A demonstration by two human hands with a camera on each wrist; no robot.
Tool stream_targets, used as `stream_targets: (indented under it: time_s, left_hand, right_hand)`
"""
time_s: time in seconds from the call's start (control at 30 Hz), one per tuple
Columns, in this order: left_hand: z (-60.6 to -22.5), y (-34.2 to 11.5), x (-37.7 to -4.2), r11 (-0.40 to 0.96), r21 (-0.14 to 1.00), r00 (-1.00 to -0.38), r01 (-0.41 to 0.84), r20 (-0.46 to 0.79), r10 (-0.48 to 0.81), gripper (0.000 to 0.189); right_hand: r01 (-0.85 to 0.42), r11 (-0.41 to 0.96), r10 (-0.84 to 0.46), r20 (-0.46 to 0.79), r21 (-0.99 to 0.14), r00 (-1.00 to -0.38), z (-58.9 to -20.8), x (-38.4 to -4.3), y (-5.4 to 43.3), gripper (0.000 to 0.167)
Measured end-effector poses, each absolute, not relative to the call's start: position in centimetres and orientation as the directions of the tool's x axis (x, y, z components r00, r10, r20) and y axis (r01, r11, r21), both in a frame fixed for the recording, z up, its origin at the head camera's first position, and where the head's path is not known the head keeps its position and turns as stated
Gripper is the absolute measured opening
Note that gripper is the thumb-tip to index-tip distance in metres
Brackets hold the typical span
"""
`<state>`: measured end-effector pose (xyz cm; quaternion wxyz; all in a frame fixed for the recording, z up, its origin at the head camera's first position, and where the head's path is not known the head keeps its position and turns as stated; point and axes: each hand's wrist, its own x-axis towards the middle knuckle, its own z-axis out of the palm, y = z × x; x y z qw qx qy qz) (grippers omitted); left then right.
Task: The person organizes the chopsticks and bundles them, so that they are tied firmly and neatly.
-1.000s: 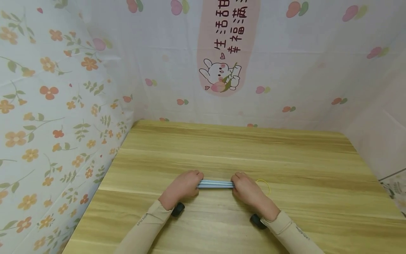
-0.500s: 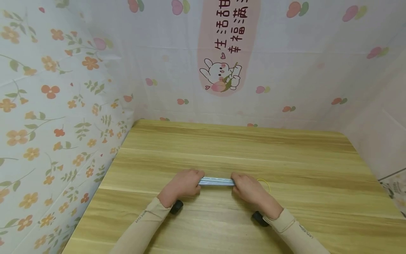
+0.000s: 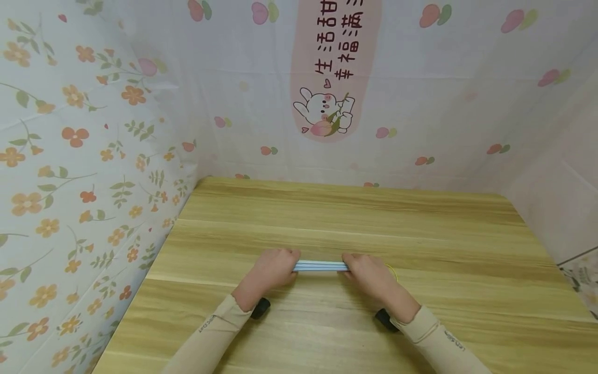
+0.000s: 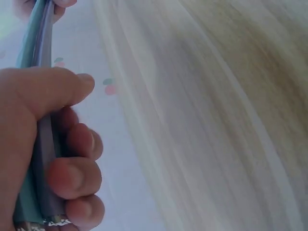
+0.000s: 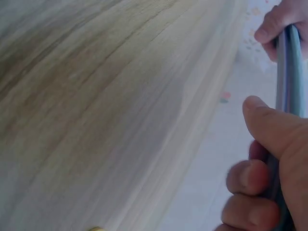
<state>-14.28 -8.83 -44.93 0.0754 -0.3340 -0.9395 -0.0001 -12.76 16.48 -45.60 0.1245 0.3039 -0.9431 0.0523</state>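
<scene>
On the wooden table (image 3: 355, 228), near its front middle, both hands hold one bundle of pale blue rods (image 3: 321, 266) level, just above the board. Left hand (image 3: 270, 272) has fingers curled round one end; right hand (image 3: 371, 276) likewise grips the other. Yellow rubber band (image 3: 391, 272) lies just beside the right hand. Judgement: keep both grips even, rods flush and parallel, so none slips out.
</scene>
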Motion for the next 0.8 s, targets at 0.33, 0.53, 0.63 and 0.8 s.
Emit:
stream_targets:
  time_s: [0.33,0.53,0.63,0.8]
  left_hand:
    - [-45.06,-8.91,-14.44,0.747,-0.244,-0.677,0.619,0.317,0.664,0.027]
    - [-44.93,-8.80,-14.37,0.754,-0.194,-0.661,0.627,0.379,0.648,0.021]
    - [-44.79,-8.78,-14.18,0.763,-0.180,-0.675,0.620,0.373,0.637,0.024]
    - [-44.48,-8.72,-13.91,0.781,-0.159,-0.709,0.604,0.338,0.618,0.037]
  right_hand:
    - [-0.549,0.833,-0.532,0.361,0.064,-0.766,-45.93,-12.90,16.39,0.039]
    - [-0.512,0.855,-0.507,0.352,0.086,-0.787,-45.71,-12.84,16.30,0.044]
    - [-0.500,0.862,-0.495,0.361,0.085,-0.790,-45.58,-12.81,16.22,0.044]
    - [-0.485,0.872,-0.471,0.387,0.068,-0.793,-45.45,-12.81,16.07,0.042]
